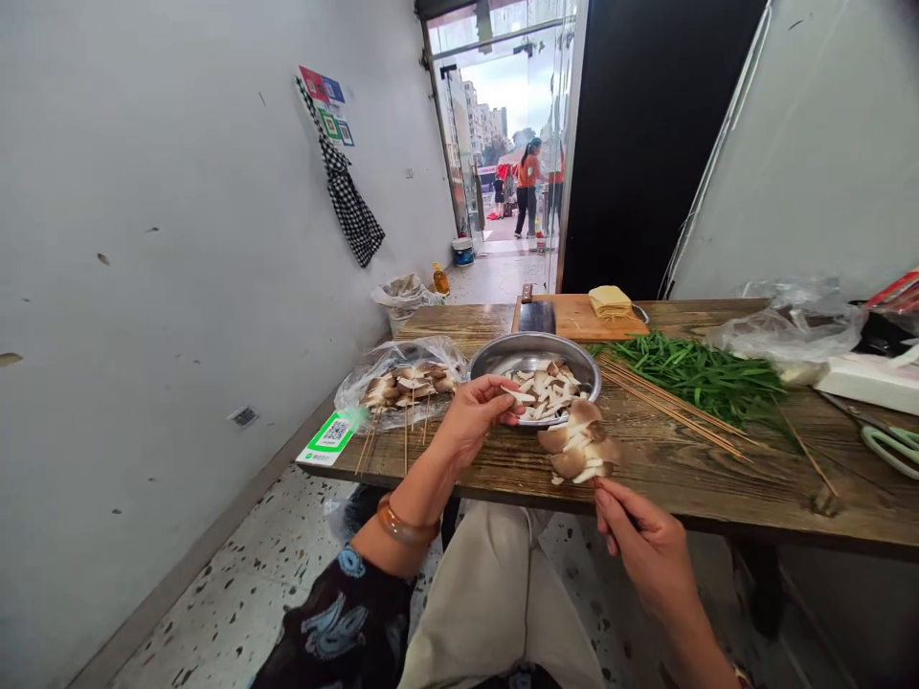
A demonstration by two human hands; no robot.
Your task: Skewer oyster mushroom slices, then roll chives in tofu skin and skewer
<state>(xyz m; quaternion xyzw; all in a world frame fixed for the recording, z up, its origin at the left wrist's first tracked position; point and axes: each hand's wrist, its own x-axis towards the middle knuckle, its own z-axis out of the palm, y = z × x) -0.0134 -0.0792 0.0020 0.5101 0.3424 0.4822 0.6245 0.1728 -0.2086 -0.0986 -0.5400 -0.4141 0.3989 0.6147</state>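
Between the thumb and fingers of my left hand (478, 413) is a pale mushroom piece (518, 395), held over the near left rim of a steel bowl (495, 356). Loose mushroom pieces (551, 390) lie inside that bowl. My right hand (641, 536) is closed around the lower end of a mushroom skewer (580, 445), in front of the bowl. Several brown-capped mushroom pieces are threaded close together on it; most of its stick is hidden. Left of the bowl, finished mushroom skewers (413, 385) rest on a clear plastic bag (351, 378), their sticks pointing toward me.
Bare bamboo skewers (671, 407) lie beside green chives (696, 373) on the wooden table (675, 483). Behind the bowl are a cutting board (567, 311), a cleaver (537, 316) and stacked tofu sheets (610, 301). Scissors (886, 440) lie at right; a QR-code card (330, 435) at left.
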